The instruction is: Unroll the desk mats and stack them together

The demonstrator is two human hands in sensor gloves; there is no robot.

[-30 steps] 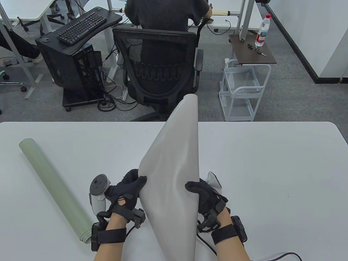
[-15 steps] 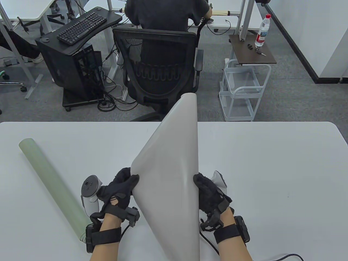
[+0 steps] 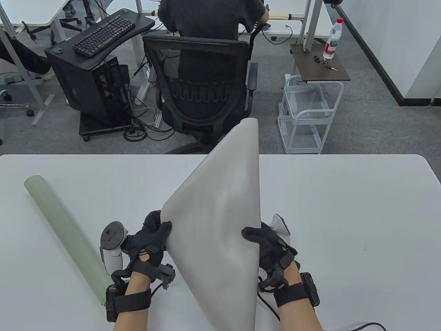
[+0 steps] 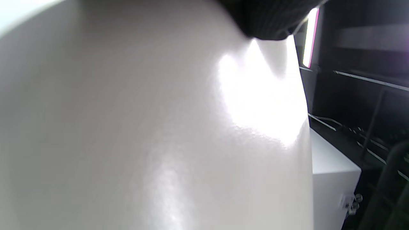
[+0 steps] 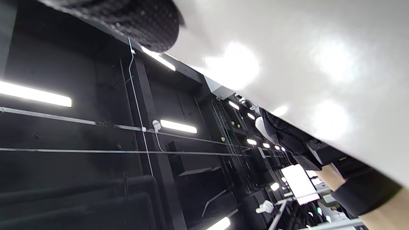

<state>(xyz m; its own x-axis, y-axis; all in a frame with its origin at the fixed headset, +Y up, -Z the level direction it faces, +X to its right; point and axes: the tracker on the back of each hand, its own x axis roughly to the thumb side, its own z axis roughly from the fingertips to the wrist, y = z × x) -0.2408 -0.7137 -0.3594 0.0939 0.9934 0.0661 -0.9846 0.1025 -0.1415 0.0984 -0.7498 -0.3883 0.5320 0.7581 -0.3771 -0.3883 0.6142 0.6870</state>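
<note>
A grey desk mat (image 3: 220, 220) is held up off the white table (image 3: 344, 207), partly unrolled and still curled, its far end rising past the table's far edge. My left hand (image 3: 156, 234) grips its left edge and my right hand (image 3: 256, 238) grips its right edge. The mat fills the left wrist view (image 4: 143, 127) and the upper right of the right wrist view (image 5: 303, 64). A rolled pale green mat (image 3: 65, 234) lies diagonally on the table at the left, just left of my left wrist.
A black office chair (image 3: 203, 86) with a seated person stands just beyond the table's far edge. A white wire cart (image 3: 306, 113) and a small side table with a water bottle (image 3: 332, 38) stand further right.
My hands have moved apart, the left one leftward and the right one rightward. The grey mat has spread wider between them and its far end has shifted a little right.
</note>
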